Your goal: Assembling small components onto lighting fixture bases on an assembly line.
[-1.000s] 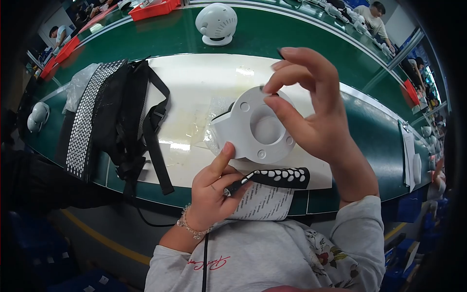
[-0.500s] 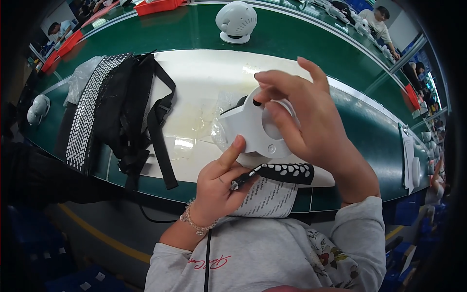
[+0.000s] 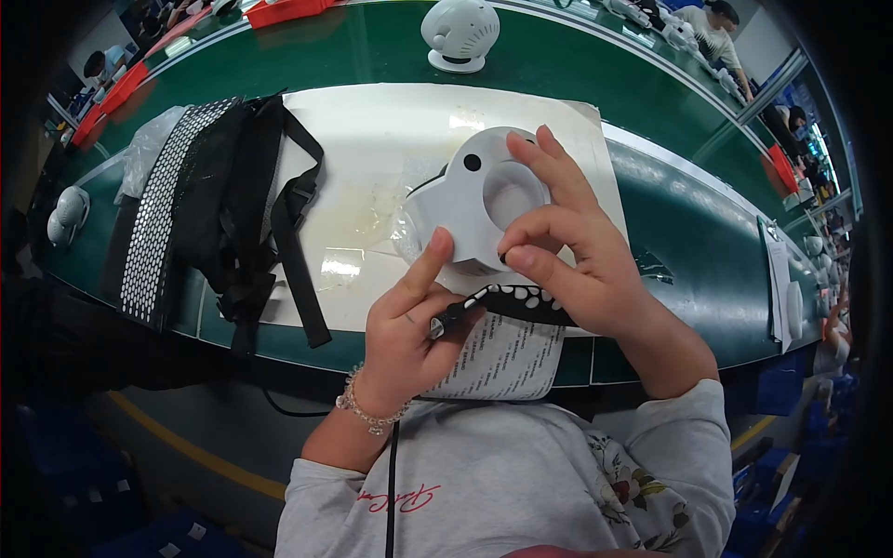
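Note:
A white plastic housing [image 3: 430,216] with a large round recess lies in front of me, partly on clear bubble wrap [image 3: 406,240]. A round black pad [image 3: 473,163] sits on its upper left. My left hand [image 3: 405,330] grips a curled black strip [image 3: 517,304] with pale oval gaps, its printed white backing sheet [image 3: 507,358] hanging toward me. The left index finger rests against the housing's near edge. Between thumb and index finger, my right hand [image 3: 581,256] pinches a small black pad [image 3: 503,258] at the housing's near right; its other fingers are raised over the right side.
Under the housing is a white board [image 3: 358,130] on the green table [image 3: 688,209]. Black straps and a white-perforated band [image 3: 167,209] lie left. A white rounded device [image 3: 460,35] stands at the back. A clipboard [image 3: 779,288] lies right; people work farther off.
My right hand has come down from the housing's upper part toward its near right edge, pinching a pad. The black pad at the upper left now shows uncovered.

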`<move>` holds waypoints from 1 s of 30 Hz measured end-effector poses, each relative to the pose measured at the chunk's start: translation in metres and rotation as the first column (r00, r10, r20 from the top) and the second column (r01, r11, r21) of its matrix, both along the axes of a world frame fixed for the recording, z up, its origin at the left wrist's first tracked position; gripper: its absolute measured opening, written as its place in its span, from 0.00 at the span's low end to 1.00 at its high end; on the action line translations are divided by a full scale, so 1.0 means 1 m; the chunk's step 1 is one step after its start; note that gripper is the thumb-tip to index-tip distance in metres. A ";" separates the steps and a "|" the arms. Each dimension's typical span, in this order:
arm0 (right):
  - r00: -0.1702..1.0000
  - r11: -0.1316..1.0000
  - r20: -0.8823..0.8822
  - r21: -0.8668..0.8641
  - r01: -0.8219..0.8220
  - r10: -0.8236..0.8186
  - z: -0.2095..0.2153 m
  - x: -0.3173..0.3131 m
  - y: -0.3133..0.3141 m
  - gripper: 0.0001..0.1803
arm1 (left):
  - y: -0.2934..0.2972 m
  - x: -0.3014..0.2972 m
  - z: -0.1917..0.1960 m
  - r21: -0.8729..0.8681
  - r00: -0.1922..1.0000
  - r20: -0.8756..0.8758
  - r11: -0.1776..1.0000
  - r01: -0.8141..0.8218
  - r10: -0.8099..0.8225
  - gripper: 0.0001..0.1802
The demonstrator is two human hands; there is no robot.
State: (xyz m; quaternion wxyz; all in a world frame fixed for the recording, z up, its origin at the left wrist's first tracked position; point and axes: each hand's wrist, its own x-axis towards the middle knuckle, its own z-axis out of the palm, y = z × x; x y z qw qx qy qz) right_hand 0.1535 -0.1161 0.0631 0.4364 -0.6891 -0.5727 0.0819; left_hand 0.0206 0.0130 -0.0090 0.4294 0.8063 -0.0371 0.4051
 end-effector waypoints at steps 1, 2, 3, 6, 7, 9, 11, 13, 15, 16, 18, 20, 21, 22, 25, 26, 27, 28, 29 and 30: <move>0.998 1.000 0.051 0.014 0.018 -0.019 -0.002 0.000 -0.001 0.02 | 0.000 0.000 0.000 0.001 1.000 -0.002 1.000 0.001 -0.001 0.10; 0.994 0.999 0.103 0.028 0.036 -0.038 -0.003 0.000 -0.001 0.03 | -0.001 -0.001 0.000 -0.022 1.000 -0.026 1.000 0.004 -0.004 0.10; 0.994 0.999 0.101 0.029 0.036 -0.039 -0.004 -0.001 -0.003 0.03 | -0.001 -0.001 0.000 -0.044 0.999 -0.049 0.999 0.006 -0.008 0.10; 0.817 0.983 0.547 0.118 0.141 -0.183 -0.012 -0.003 -0.011 0.09 | -0.001 0.000 -0.002 -0.033 1.000 -0.017 0.999 0.002 -0.003 0.10; 0.698 0.974 0.680 0.178 0.140 -0.225 -0.019 -0.001 -0.014 0.13 | -0.001 0.000 -0.001 -0.033 1.000 -0.019 0.999 0.002 -0.003 0.10; 0.474 0.960 0.836 0.214 0.182 -0.276 -0.020 -0.005 -0.018 0.21 | -0.002 -0.001 0.000 -0.037 0.998 -0.059 0.999 0.009 -0.011 0.10; 0.519 0.949 0.798 0.212 0.235 -0.307 -0.013 -0.013 -0.020 0.19 | -0.001 0.001 0.000 -0.009 1.000 -0.029 1.000 0.006 -0.006 0.10; 0.561 0.936 0.756 0.208 0.285 -0.339 -0.008 -0.016 -0.022 0.17 | -0.001 0.001 -0.002 0.020 1.000 0.001 1.000 0.000 0.000 0.10; 0.737 0.944 0.590 0.230 0.237 -0.329 -0.003 -0.016 -0.026 0.12 | -0.003 0.001 -0.006 -0.039 1.000 0.022 0.999 -0.002 0.003 0.10; 0.739 0.945 0.590 0.231 0.234 -0.327 0.000 -0.018 -0.026 0.12 | -0.004 0.002 -0.008 -0.039 1.000 0.021 0.999 -0.006 0.007 0.10; 0.833 0.997 0.551 0.082 0.010 -0.053 0.007 -0.025 -0.021 0.10 | -0.004 0.006 -0.010 0.062 0.989 0.138 0.996 -0.056 0.047 0.12; 0.840 0.999 0.542 0.038 0.007 -0.027 0.007 -0.029 -0.011 0.09 | -0.005 0.003 -0.008 0.127 0.990 0.123 0.988 -0.089 0.073 0.13; 0.870 0.999 0.491 0.005 -0.044 0.035 0.006 -0.030 -0.007 0.08 | -0.005 0.001 -0.007 0.189 0.988 0.112 0.974 -0.123 0.103 0.14; 0.894 0.995 0.437 -0.024 -0.096 0.097 0.005 -0.030 -0.005 0.08 | -0.006 0.001 -0.008 0.191 0.989 0.113 0.974 -0.120 0.100 0.14; 0.890 0.989 0.430 -0.050 -0.141 0.149 0.005 -0.028 -0.009 0.05 | -0.006 -0.002 -0.010 0.213 0.983 0.124 0.964 -0.159 0.134 0.14; 0.888 0.985 0.426 -0.061 -0.160 0.170 0.005 -0.026 -0.013 0.04 | -0.006 -0.002 -0.008 0.215 0.986 0.127 0.967 -0.136 0.110 0.13; 0.889 0.986 0.426 -0.062 -0.153 0.165 0.004 -0.021 -0.017 0.04 | -0.006 -0.001 -0.006 0.217 0.988 0.129 0.970 -0.113 0.086 0.12; 0.925 0.996 0.378 0.063 -0.067 0.038 0.002 -0.014 -0.021 0.03 | -0.006 0.001 -0.006 0.217 0.988 0.129 0.971 -0.106 0.079 0.12; 0.946 0.983 0.314 0.182 0.023 -0.080 0.000 -0.006 -0.024 0.03 | -0.006 0.002 -0.005 0.247 0.990 0.098 0.961 -0.121 0.100 0.12; 0.946 0.983 0.314 0.181 0.026 -0.083 -0.004 0.003 -0.025 0.03 | -0.007 0.003 -0.004 0.278 0.990 0.067 0.951 -0.136 0.122 0.11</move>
